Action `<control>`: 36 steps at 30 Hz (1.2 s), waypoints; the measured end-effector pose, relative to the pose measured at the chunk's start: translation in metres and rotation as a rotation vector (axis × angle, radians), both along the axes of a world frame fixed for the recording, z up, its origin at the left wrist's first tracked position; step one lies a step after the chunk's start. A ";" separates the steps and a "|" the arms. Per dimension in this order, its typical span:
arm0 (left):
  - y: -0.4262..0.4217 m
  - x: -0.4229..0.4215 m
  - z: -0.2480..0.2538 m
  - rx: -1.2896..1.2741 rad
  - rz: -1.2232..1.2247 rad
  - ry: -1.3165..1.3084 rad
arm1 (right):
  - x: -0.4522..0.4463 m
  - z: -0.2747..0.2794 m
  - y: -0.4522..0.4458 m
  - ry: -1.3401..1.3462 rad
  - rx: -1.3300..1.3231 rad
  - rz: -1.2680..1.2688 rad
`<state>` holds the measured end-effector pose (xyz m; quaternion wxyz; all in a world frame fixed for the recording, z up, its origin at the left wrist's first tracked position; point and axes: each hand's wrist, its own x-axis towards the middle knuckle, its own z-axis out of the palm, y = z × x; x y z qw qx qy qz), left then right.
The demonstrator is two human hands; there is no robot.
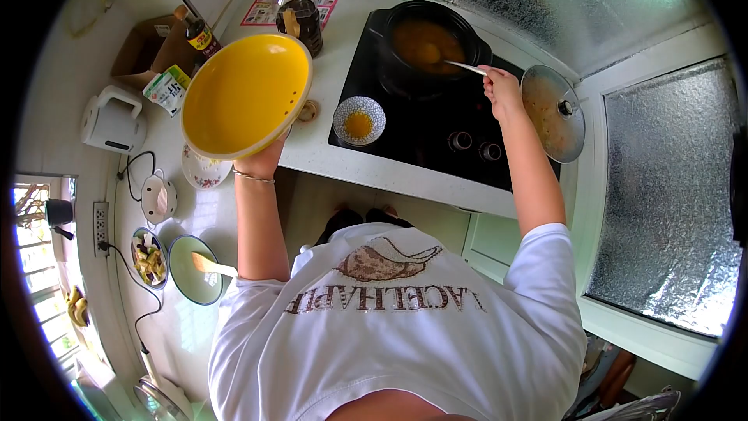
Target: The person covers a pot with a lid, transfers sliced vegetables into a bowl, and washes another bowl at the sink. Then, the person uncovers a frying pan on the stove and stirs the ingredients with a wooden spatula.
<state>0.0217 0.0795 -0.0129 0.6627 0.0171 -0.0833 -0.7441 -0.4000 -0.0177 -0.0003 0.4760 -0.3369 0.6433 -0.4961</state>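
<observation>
My left hand (263, 159) grips a large yellow bowl (245, 97) from below. The bowl is tilted, with its bare yellow inside facing me and a few small dark spots near the right rim. My right hand (503, 93) is closed around the handle of a metal spoon (466, 68). The spoon's lower end dips into orange-brown soup (421, 40) and is hidden there. That soup fills part of a black pot (389, 62) on the black cooktop (425, 121). In front of the pot, a small patterned bowl (359, 121) holds some yellow-orange liquid.
A glass lid (554, 113) lies right of the cooktop. Dark sauce bottles (302, 19) stand behind the yellow bowl. On the left counter are a white kettle (114, 120), a flowered plate (206, 168), a dish of chopped food (148, 259) and a green-lined bowl (187, 277) with a wooden spatula (212, 265).
</observation>
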 end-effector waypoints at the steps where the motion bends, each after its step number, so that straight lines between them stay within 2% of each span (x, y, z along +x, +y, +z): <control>1: 0.000 -0.001 0.002 0.013 0.011 -0.009 | -0.001 -0.002 0.001 -0.063 -0.002 0.004; 5: 0.001 -0.002 0.006 0.018 0.019 -0.016 | -0.003 -0.001 0.005 -0.163 0.008 0.030; 20: -0.005 -0.004 0.005 -0.031 -0.021 0.038 | 0.001 0.030 0.017 -0.212 -0.065 0.041; 26: -0.006 -0.004 0.005 -0.017 -0.019 0.028 | -0.001 0.021 0.018 -0.135 -0.075 0.043; 36: -0.004 -0.002 0.004 -0.001 -0.018 0.033 | -0.002 0.011 0.018 -0.164 -0.049 0.024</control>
